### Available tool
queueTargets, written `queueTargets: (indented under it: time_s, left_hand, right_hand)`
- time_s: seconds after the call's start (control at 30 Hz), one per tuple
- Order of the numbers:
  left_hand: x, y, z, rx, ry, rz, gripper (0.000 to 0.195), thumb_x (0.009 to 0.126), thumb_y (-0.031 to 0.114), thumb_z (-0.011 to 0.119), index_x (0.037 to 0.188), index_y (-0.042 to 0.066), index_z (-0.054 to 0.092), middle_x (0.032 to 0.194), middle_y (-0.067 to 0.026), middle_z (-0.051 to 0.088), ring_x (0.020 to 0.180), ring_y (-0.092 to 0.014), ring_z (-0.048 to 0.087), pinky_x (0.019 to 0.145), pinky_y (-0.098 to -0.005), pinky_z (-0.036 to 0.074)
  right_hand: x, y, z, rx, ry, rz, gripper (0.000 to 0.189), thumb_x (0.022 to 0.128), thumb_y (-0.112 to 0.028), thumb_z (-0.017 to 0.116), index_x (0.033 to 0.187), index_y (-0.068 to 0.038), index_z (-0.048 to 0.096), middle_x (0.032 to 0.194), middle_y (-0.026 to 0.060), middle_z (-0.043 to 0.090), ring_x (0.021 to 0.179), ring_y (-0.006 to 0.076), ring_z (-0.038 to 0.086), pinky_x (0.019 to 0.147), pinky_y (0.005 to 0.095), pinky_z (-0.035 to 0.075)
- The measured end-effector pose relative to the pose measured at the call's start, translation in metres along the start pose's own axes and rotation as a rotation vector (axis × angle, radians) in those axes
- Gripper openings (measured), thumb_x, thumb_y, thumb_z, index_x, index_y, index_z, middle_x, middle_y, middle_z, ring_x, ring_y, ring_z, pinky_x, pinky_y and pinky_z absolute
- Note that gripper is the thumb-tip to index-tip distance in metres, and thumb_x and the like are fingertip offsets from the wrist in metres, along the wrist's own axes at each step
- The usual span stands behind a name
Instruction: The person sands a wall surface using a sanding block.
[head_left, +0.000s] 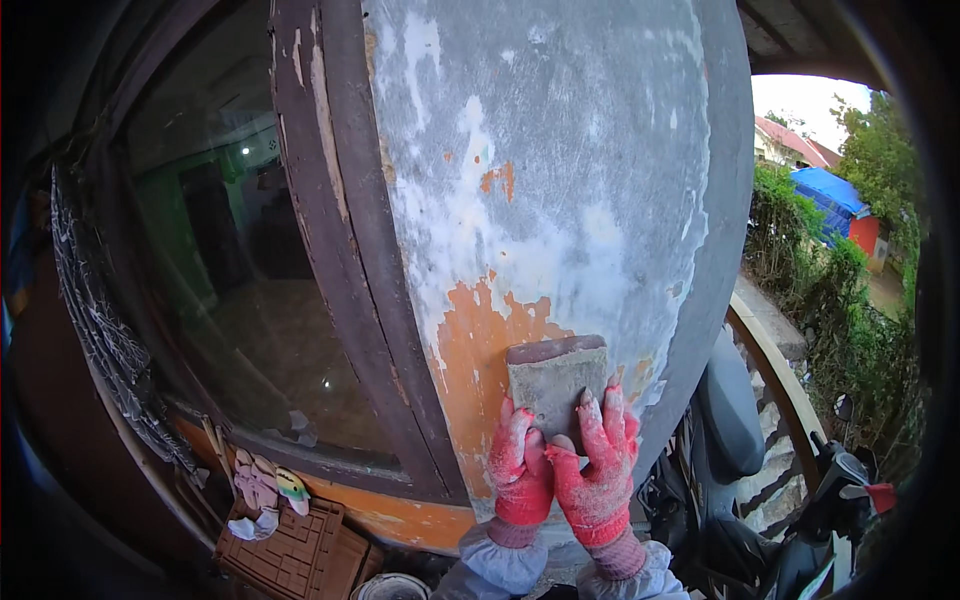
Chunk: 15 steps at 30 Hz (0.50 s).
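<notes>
Both my hands wear red fingerless-looking knit gloves coated with pale dust. Between them is a flat grey block with sandpaper wrapped over it (556, 379), pressed against the lower part of a wall (585, 150). The fingers of my left hand (519, 457) grip its lower left side. On its lower right side lies my right hand (598, 457), fingers spread along the face. Grey and whitish patches cover the wall, with peeling orange paint (480, 330) around and left of the block. What the block is made of cannot be told.
A worn brown wooden window frame (367, 247) borders the wall at left. Below it stand a brown plastic cabinet (292, 540) with slippers on top and a white bucket (391, 587). A motorcycle (731, 405) is parked close at right, beside a railing (780, 375).
</notes>
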<state>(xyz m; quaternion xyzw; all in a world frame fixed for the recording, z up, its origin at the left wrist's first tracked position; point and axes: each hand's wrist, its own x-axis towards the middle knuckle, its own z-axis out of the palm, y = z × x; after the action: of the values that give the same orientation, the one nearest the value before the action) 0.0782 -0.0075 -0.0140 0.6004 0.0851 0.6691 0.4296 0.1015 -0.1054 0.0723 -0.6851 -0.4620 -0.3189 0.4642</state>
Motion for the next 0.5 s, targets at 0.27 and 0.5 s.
queueTargets:
  time_s: [0.27, 0.5]
  left_hand:
    - [0.027, 0.061, -0.036, -0.09, -0.286, -0.187, 0.037, 0.089, -0.004, 0.05, 0.124, 0.002, 0.061, 0.135, -0.0136, 0.054, 0.112, -0.028, 0.057, 0.099, -0.0354, 0.043]
    - [0.03, 0.091, -0.065, -0.035, 0.262, -0.399, 0.028, 0.095, 0.007, 0.049, 0.118, -0.003, 0.063, 0.117, -0.0111, 0.065, 0.107, -0.019, 0.059, 0.092, -0.0293, 0.045]
  right_hand:
    - [-0.003, 0.013, 0.03, -0.14, 0.07, -0.046, 0.081, 0.072, -0.041, 0.076, 0.133, 0.002, 0.045, 0.142, 0.0436, 0.026, 0.127, 0.0561, 0.036, 0.1, 0.0609, 0.032]
    - [0.092, -0.007, 0.021, -0.371, 0.126, -0.43, 0.089, 0.069, -0.05, 0.074, 0.138, -0.003, 0.043, 0.143, 0.0362, 0.031, 0.123, 0.0496, 0.042, 0.097, 0.0557, 0.038]
